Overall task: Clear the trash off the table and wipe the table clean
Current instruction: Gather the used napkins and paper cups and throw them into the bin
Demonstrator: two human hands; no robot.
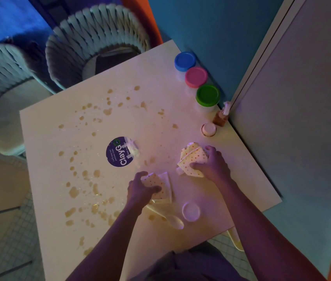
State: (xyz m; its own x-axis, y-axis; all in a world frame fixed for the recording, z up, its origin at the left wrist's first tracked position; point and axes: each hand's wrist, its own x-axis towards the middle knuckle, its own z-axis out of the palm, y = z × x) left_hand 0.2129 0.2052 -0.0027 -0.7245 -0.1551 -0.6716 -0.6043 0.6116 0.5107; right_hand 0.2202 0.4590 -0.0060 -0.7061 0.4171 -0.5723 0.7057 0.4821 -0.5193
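While both hands sit low on the worktop (pixel 241 179), the head view shows each already on a piece of trash. The left hand (pixel 140 188) has its grip curled round a crumpled dotted paper wrapper (pixel 161 186), thumb over the top of it. The right hand (pixel 211 163) grasps a second dotted wrapper (pixel 193 159), fingers and thumb pinching it from the side nearest the person.

The next loose trash, by my reading, is the plastic spoon (pixel 173 220) and the small round lid (pixel 191 211). Both lie just toward the person from the left hand, the spoon's long axis running from under the left wrapper toward the near edge, bowl outermost. The left hand is the nearer one to both.

Brown spills (pixel 73 191) are scattered across the left half of the worktop, well apart from either hand, still to be wiped.

A dark round sticker (pixel 118 152) reads "ClayGo"; its smaller print is too small to read. Three tubs with blue (pixel 184 60), pink (pixel 196 76) and green (pixel 208 94) lids stand in a row along the far right edge.
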